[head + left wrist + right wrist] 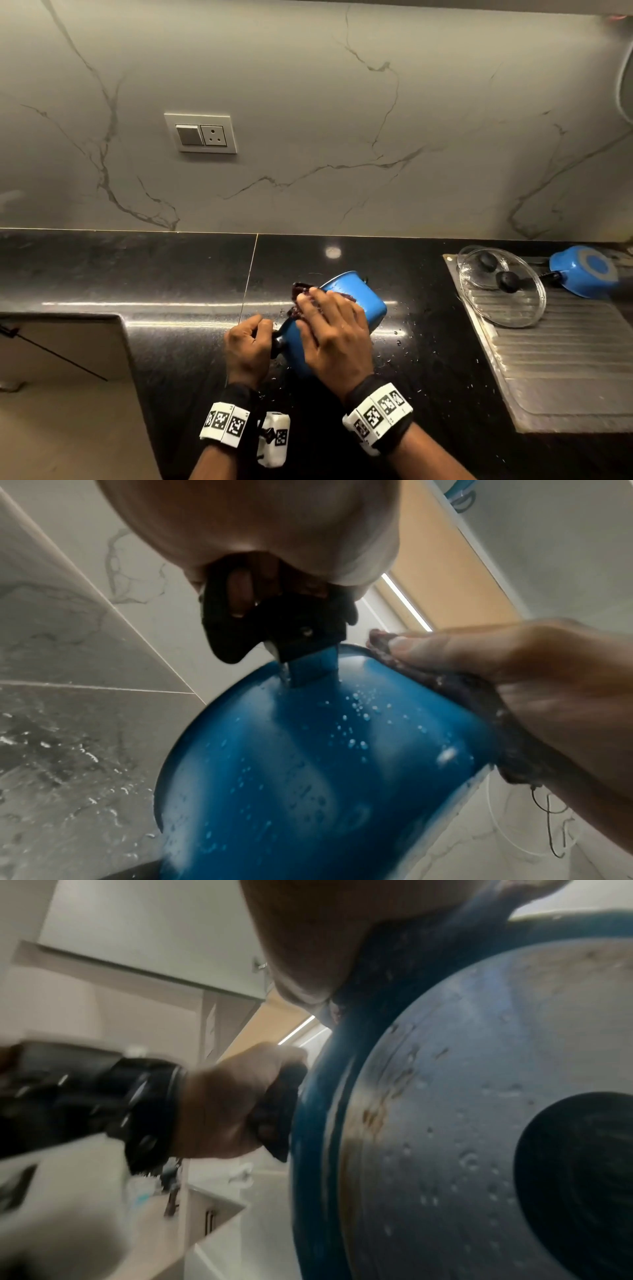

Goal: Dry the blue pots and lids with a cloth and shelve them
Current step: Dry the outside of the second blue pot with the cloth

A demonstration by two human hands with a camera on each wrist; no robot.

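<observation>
A blue pot (356,301) is held tilted above the black counter (137,274), its mouth turned away from me. My left hand (248,346) grips its black handle (240,626). The right hand (332,329) lies flat on the pot's side and presses a dark cloth (301,294) against it with straight fingers. In the left wrist view water drops cover the blue pot wall (308,750) and the cloth (479,696) sits under the right hand (514,669). The right wrist view shows the pot's grey base (462,1096). A second blue pot (582,270) lies upside down on the draining board.
Two glass lids (503,287) with black knobs lie on the steel draining board (565,359) at the right. A switch and socket plate (202,133) is on the marble wall. Water drops speckle the counter around the pot. The counter's front edge steps back at the left.
</observation>
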